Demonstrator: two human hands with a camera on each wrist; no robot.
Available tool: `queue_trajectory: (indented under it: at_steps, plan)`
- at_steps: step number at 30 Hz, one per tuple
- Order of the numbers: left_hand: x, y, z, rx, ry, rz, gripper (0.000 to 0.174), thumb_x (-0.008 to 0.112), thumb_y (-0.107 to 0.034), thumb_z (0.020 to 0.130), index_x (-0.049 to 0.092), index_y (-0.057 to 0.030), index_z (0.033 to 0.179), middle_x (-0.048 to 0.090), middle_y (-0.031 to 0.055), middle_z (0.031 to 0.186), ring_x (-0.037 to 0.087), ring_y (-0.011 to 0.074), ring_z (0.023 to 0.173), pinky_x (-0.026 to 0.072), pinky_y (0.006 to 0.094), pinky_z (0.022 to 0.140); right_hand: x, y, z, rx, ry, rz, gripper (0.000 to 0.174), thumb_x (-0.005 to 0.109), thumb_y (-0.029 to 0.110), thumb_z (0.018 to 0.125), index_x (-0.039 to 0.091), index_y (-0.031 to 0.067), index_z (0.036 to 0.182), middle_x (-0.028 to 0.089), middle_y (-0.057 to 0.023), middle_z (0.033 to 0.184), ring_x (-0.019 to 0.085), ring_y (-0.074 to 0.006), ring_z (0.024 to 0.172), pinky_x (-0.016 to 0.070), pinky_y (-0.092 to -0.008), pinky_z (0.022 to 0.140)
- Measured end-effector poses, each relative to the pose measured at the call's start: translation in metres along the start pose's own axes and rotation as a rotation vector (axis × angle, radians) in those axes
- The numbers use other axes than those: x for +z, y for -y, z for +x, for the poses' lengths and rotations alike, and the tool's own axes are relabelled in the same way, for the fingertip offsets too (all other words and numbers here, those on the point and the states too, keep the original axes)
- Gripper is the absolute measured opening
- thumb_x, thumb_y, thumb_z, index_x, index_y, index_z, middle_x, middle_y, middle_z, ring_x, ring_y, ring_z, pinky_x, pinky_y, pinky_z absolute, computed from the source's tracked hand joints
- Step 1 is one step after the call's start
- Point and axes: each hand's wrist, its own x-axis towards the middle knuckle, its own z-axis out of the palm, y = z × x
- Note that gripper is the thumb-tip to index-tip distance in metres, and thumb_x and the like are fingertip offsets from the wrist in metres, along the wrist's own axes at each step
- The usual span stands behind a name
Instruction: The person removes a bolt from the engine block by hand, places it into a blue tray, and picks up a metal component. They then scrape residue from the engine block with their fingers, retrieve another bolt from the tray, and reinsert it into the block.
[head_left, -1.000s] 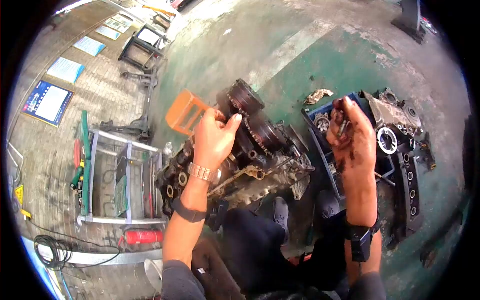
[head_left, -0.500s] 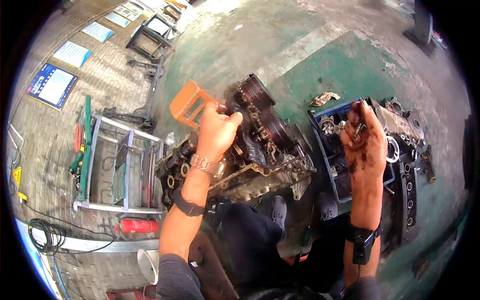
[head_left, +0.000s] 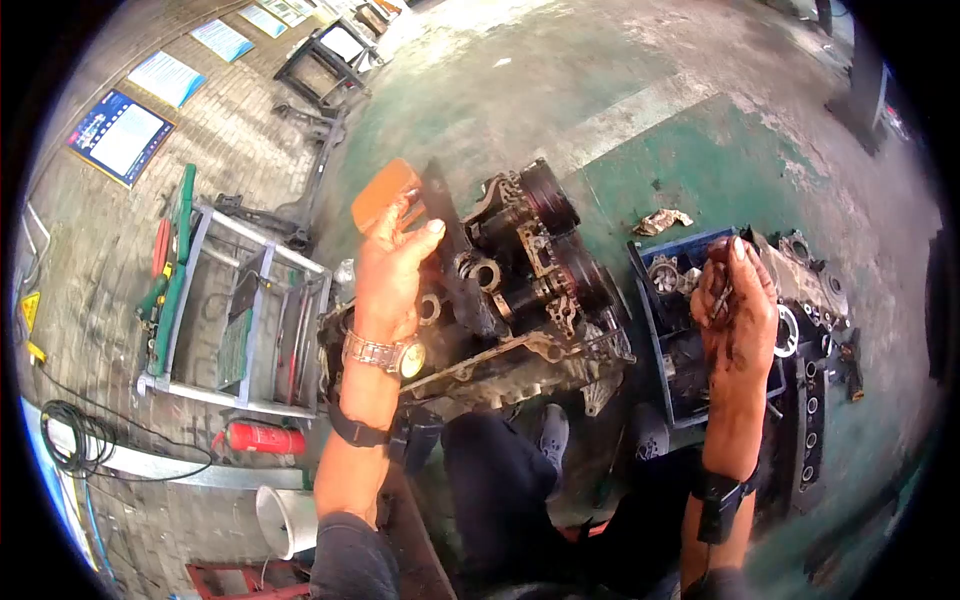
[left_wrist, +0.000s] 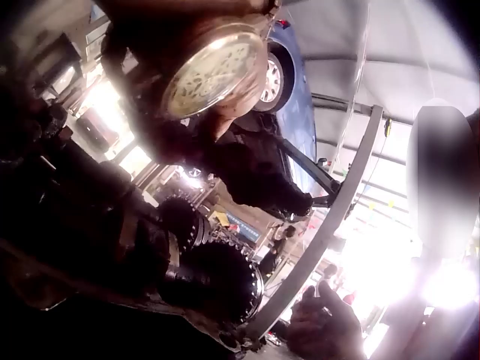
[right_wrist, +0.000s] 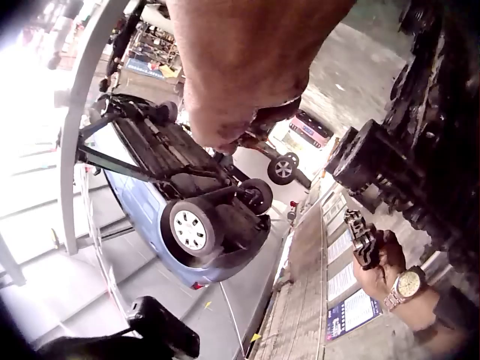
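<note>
Dark elongated part (head_left: 446,210), upper centre-left of the head frame: long axis steep, upper end leaning left, lower end not clearly separable from the engine (head_left: 535,300) behind. Compared with 0.5 s earlier, the left hand (head_left: 388,270) has shifted left, now overlapping the orange stool (head_left: 383,195). The part lies along its thumb side, fingers partly closed, pinching it. Right hand (head_left: 740,315), right of frame: fingers curled round small metal hardware (head_left: 722,290), count indeterminable.

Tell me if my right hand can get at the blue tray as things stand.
Probably yes: in the head view, your right hand overlaps the blue tray and nothing visible blocks the way, though it holds a small metal piece.
</note>
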Motion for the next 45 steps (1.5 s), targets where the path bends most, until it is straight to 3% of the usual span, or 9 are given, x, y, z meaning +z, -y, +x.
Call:
queue_trajectory:
  at_steps: [7, 9, 15, 24, 27, 33, 35, 40, 45]
  plan:
    - [0.006, 0.000, -0.020, 0.052, -0.003, -0.191, 0.072, 0.067, -0.002, 0.090, 0.030, -0.0025, 0.152, 0.066, 0.0007, 0.094, 0.059, 0.0064, 0.078, 0.0505, 0.0224, 0.075, 0.007, -0.002, -0.013, -0.030, 0.220, -0.364, 0.017, 0.072, 0.014, 0.086, 0.069, 0.0031, 0.099, 0.062, 0.0029, 0.076, 0.051, -0.0036, 0.063, 0.0385, -0.0191, 0.056]
    - [0.014, -0.004, -0.028, 0.071, 0.020, -0.279, 0.076, 0.068, -0.004, 0.091, 0.024, -0.0029, 0.153, 0.066, -0.0006, 0.091, 0.060, 0.0065, 0.080, 0.0504, 0.0217, 0.074, 0.017, -0.007, -0.020, -0.083, 0.335, -0.538, 0.025, 0.076, 0.005, 0.079, 0.069, 0.0003, 0.103, 0.063, 0.0041, 0.078, 0.055, -0.0045, 0.071, 0.0437, -0.0203, 0.066]
    - [0.027, -0.003, -0.042, 0.118, 0.051, -0.325, 0.075, 0.064, -0.003, 0.093, 0.022, -0.0046, 0.154, 0.065, 0.0030, 0.094, 0.062, 0.0092, 0.081, 0.0532, 0.0244, 0.074, 0.036, -0.021, -0.036, -0.068, 0.606, -0.679, 0.052, 0.082, 0.001, 0.069, 0.066, -0.0004, 0.118, 0.052, 0.0046, 0.067, 0.048, -0.0051, 0.064, 0.0404, -0.0221, 0.061]
    - [0.042, 0.017, -0.080, 0.060, -0.052, -0.298, 0.073, 0.063, -0.005, 0.094, 0.021, -0.0034, 0.154, 0.067, 0.0069, 0.097, 0.063, 0.0108, 0.080, 0.0541, 0.0251, 0.069, 0.046, -0.051, -0.052, -0.286, 0.710, -0.657, 0.056, 0.085, 0.009, 0.072, 0.062, -0.0018, 0.121, 0.071, -0.0136, 0.090, 0.067, -0.0166, 0.077, 0.0525, -0.0272, 0.071]
    - [0.042, 0.017, -0.084, 0.017, -0.058, -0.327, 0.070, 0.064, -0.006, 0.095, 0.026, -0.0035, 0.153, 0.067, 0.0059, 0.093, 0.063, 0.0096, 0.076, 0.0533, 0.0243, 0.064, 0.044, -0.041, -0.052, -0.143, 0.728, -0.669, 0.052, 0.084, 0.009, 0.074, 0.062, -0.0038, 0.120, 0.072, -0.0138, 0.098, 0.067, -0.0153, 0.085, 0.0527, -0.0272, 0.078]
    - [0.024, 0.003, -0.094, -0.013, 0.175, 0.128, 0.062, 0.067, -0.006, 0.091, 0.041, -0.0040, 0.147, 0.070, 0.0086, 0.090, 0.064, 0.0122, 0.068, 0.0532, 0.0268, 0.062, 0.026, -0.032, -0.040, 0.309, 0.551, -0.140, 0.043, 0.076, 0.014, 0.084, 0.063, -0.0042, 0.121, 0.071, -0.0042, 0.100, 0.062, -0.0096, 0.088, 0.0493, -0.0255, 0.082]
    - [0.022, -0.008, -0.099, 0.396, 0.222, 0.750, 0.057, 0.075, -0.004, 0.082, 0.055, -0.0034, 0.135, 0.067, 0.0079, 0.079, 0.062, 0.0074, 0.067, 0.0514, 0.0269, 0.060, 0.023, -0.028, -0.037, 0.326, 0.574, -0.107, 0.046, 0.077, 0.020, 0.083, 0.064, -0.0042, 0.120, 0.071, -0.0057, 0.101, 0.063, -0.0118, 0.090, 0.0495, -0.0258, 0.083]
    - [0.029, -0.033, -0.105, 0.488, 0.250, 1.191, 0.059, 0.085, -0.013, 0.064, 0.065, -0.0042, 0.119, 0.063, 0.0118, 0.089, 0.064, 0.0338, 0.077, 0.0515, 0.0374, 0.068, 0.021, -0.025, -0.036, 0.388, 0.593, -0.084, 0.048, 0.078, 0.020, 0.081, 0.065, -0.0039, 0.119, 0.071, -0.0063, 0.102, 0.063, -0.0122, 0.090, 0.0489, -0.0264, 0.085]
    - [0.026, -0.034, -0.093, 0.581, 0.323, 1.225, 0.051, 0.083, -0.012, 0.065, 0.066, -0.0038, 0.113, 0.058, 0.0124, 0.093, 0.062, 0.0332, 0.083, 0.0499, 0.0407, 0.070, 0.017, -0.024, -0.035, 0.419, 0.621, -0.087, 0.047, 0.079, 0.020, 0.080, 0.066, -0.0022, 0.118, 0.071, -0.0043, 0.101, 0.062, -0.0106, 0.088, 0.0482, -0.0249, 0.081]
